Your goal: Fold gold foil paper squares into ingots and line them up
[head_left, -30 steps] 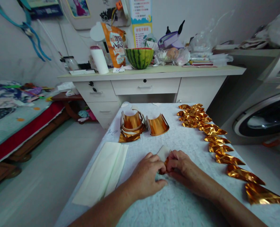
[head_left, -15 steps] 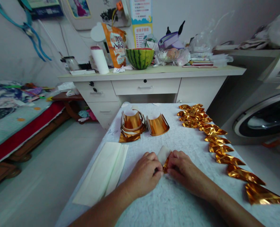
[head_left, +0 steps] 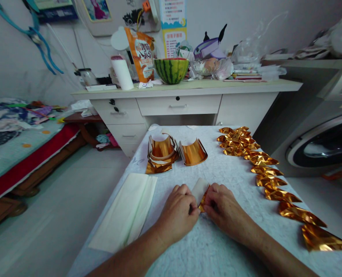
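Note:
Both hands meet over the cloth-covered table (head_left: 182,246). My left hand (head_left: 182,207) is closed, its fingertips pinching the lower end of a small gold foil piece (head_left: 203,200) with a white strip (head_left: 200,188) behind it. From the other side my right hand (head_left: 221,204) grips the same foil piece, fingers closed. Curved gold foil sheets (head_left: 162,148) lie farther back, beside another curved stack (head_left: 192,153). Several folded gold foil pieces (head_left: 270,181) run down the table's right side. Pale paper sheets (head_left: 121,215) lie to the left of my left hand.
A white desk (head_left: 185,89) stands behind the table, bearing a half watermelon (head_left: 171,70), an orange pouch (head_left: 142,55) and plastic bags. A washing machine (head_left: 317,115) is at the right, a bed (head_left: 23,146) at the left.

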`<act>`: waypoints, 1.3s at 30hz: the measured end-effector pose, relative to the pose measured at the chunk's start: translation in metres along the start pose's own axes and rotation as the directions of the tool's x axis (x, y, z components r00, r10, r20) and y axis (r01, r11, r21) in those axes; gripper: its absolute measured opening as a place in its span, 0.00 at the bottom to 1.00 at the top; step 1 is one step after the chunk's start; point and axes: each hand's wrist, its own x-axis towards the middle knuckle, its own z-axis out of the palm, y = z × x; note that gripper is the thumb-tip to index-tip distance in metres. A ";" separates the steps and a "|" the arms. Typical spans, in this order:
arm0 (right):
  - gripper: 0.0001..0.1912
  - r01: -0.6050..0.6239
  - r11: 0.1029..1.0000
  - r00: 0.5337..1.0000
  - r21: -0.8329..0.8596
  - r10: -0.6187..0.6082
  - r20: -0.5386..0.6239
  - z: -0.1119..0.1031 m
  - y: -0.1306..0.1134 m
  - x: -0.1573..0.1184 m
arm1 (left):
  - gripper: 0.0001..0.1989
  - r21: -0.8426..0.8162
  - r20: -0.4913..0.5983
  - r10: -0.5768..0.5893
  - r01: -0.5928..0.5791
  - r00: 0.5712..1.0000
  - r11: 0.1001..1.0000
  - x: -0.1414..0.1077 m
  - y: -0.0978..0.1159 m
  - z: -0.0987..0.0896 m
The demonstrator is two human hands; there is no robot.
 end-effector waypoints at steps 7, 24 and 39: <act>0.06 -0.001 1.000 1.000 -0.005 0.001 -0.023 0.002 -0.001 0.000 | 0.07 0.007 -0.015 -0.033 0.033 0.999 0.999 0.000 0.000 0.001; 0.05 -0.035 0.995 0.999 -0.098 0.036 0.005 0.001 -0.005 0.000 | 0.06 0.082 0.020 -0.010 0.009 1.000 0.997 -0.001 0.000 0.002; 0.04 0.013 0.999 1.000 -0.034 -0.014 -0.014 0.001 0.000 0.000 | 0.06 0.032 0.081 -0.040 0.038 0.996 0.999 -0.001 0.002 -0.005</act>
